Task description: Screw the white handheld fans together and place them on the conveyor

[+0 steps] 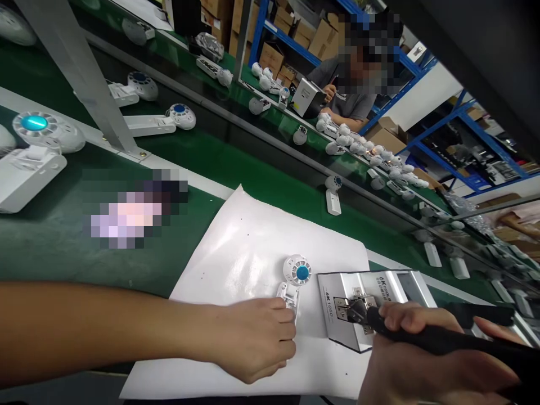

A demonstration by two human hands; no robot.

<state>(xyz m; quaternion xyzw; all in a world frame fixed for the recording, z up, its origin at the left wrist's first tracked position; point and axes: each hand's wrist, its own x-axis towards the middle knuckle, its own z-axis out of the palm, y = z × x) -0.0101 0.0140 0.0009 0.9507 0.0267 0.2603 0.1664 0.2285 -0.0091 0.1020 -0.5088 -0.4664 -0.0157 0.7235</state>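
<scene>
My left hand (261, 340) is closed, knuckles up, over the lower part of a white device. The device has a ribbed round head (297, 270) with a blue centre and an opened white hinge part. It lies on a white sheet (236, 264). My right hand (413, 354) wraps round the black handle of what looks like an electric screwdriver (439, 340). Its front end is at the metal fittings of a silver screw feeder box (337, 329) marked 6K1050. The exact tip is hard to make out.
A white device (27, 174) stands at left near a blurred-out patch. More devices lie on the green conveyor (236, 154) beyond a metal rail. Across it sits a person (350, 101) beside many white round heads. Blue shelves with cartons stand behind. A metal post (80, 73) rises at left.
</scene>
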